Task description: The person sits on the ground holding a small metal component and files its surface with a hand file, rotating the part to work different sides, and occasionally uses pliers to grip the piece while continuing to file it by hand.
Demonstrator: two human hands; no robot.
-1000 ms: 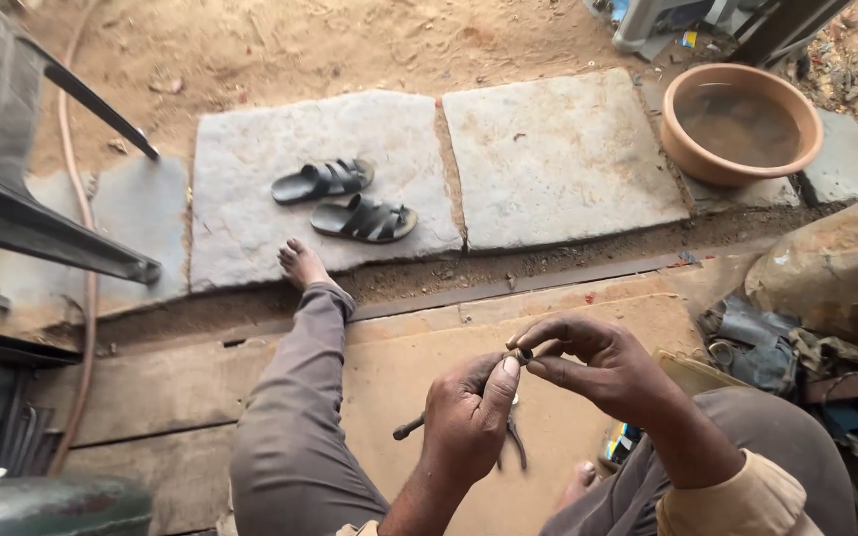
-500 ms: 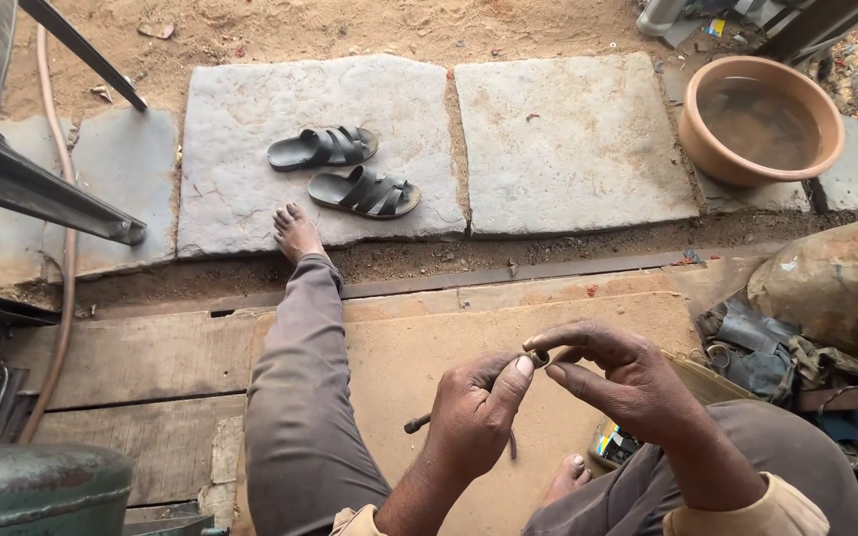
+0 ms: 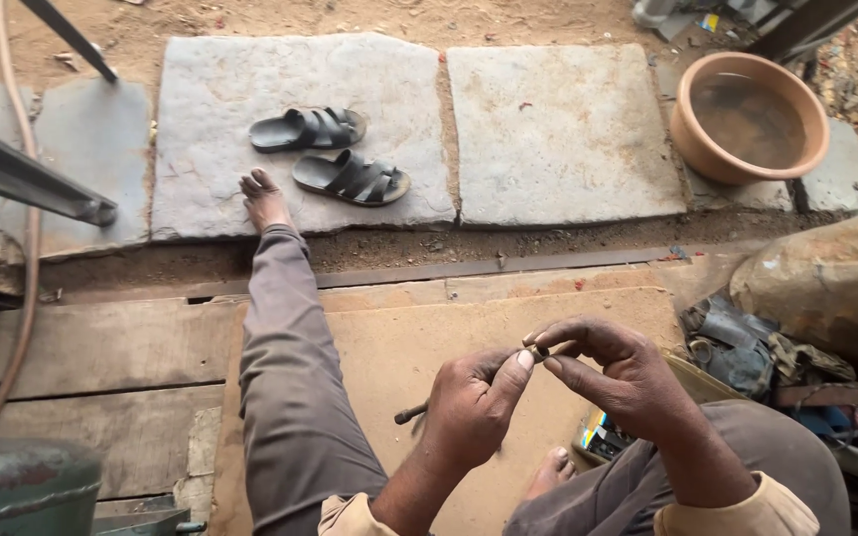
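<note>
I sit on a wooden platform (image 3: 111, 342) with my left leg (image 3: 285, 357) stretched out and its bare foot on a stone slab. My left hand (image 3: 469, 407) grips a thin dark metal tool (image 3: 411, 413) whose end sticks out to the left below the fist. Its thumb meets the fingertips of my right hand (image 3: 618, 377). Between them is pinched a small brass-coloured part (image 3: 536, 350). Both hands hover over a flat sheet of brown board (image 3: 429, 328) on my lap side.
A pair of black sandals (image 3: 335, 154) lies on the grey stone slabs (image 3: 558, 129). A terracotta basin (image 3: 747, 114) with water stands at the far right. A brown sack (image 3: 826, 278), rags, a hose (image 3: 22, 248) and dark metal machinery (image 3: 22, 486) crowd the sides.
The view has tilted slightly downward, so the slabs and sandals sit higher in the picture. My hands have stayed together, still working the small part between the fingertips.
</note>
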